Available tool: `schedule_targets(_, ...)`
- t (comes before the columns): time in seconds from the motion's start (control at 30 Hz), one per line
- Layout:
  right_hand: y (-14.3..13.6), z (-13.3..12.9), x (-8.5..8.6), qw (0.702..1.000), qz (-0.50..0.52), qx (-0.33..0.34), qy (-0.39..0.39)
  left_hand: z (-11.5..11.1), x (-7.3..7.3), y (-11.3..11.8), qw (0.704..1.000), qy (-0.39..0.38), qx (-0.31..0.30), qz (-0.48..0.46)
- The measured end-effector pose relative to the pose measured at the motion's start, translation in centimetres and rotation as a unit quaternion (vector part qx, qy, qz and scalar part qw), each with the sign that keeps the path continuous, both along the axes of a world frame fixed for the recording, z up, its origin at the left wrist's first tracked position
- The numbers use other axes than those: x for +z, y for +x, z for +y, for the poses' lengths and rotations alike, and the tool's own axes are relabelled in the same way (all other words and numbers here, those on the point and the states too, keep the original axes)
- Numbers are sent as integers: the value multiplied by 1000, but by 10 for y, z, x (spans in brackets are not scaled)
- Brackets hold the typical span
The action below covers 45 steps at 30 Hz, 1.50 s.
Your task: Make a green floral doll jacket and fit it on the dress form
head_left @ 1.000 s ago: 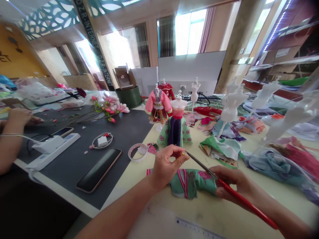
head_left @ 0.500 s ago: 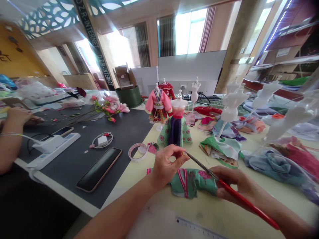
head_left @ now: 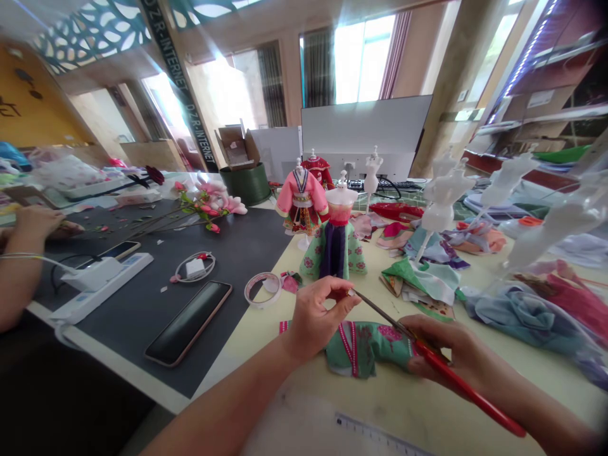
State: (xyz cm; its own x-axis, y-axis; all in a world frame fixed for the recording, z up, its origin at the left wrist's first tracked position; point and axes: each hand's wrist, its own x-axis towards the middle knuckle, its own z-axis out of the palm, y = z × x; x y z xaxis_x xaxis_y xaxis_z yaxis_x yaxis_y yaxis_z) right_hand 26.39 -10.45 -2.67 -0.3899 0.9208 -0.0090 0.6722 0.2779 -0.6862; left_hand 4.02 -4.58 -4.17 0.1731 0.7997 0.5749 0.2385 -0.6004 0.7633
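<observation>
My left hand (head_left: 316,316) pinches a tiny gold and white piece (head_left: 350,292), too small to name, between thumb and fingertips. Red-handled long-nose pliers (head_left: 468,385) are gripped in my right hand (head_left: 465,354), their slim metal jaws reaching left so the tips meet the small piece. Under both hands lies a small green doll robe (head_left: 365,348) with pink-and-white trim and pink flowers. Just behind stands a mini dress form (head_left: 339,228) in a strapless gown with a red waistband, dark purple front panel and green floral sides.
A tape roll (head_left: 263,291), phone (head_left: 189,324), coiled charger cable (head_left: 196,268) and power strip (head_left: 102,288) lie leftward. At right are white mini mannequins (head_left: 439,206) and fabric pieces (head_left: 527,320). A ruler (head_left: 375,434) lies in front. Another person's arm (head_left: 23,266) rests far left.
The plier handles have shifted slightly in my right hand, and a gap now shows between palm and handle. The small piece appears turned a little; my left hand stays almost still.
</observation>
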Motion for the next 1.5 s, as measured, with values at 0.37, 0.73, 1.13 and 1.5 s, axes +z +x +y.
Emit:
schedule_targets(0.37, -1, 2, -1, 999, -29, -11, 20, -2, 1, 2, 985, -154, -39, -70)
schedule_targets(0.73, 0, 1, -4, 998, -37, -27, 47, 1, 2, 3, 945, -257, -107, -172)
schedule_targets(1.13, 11, 5, -13, 994, -21, -54, 95, 2, 10, 3, 931, -282, -86, -216)
schedule_targets(1.5, 34, 20, -27, 923, -309, -148, 177, 2, 8, 4, 932, -304, -85, -178)
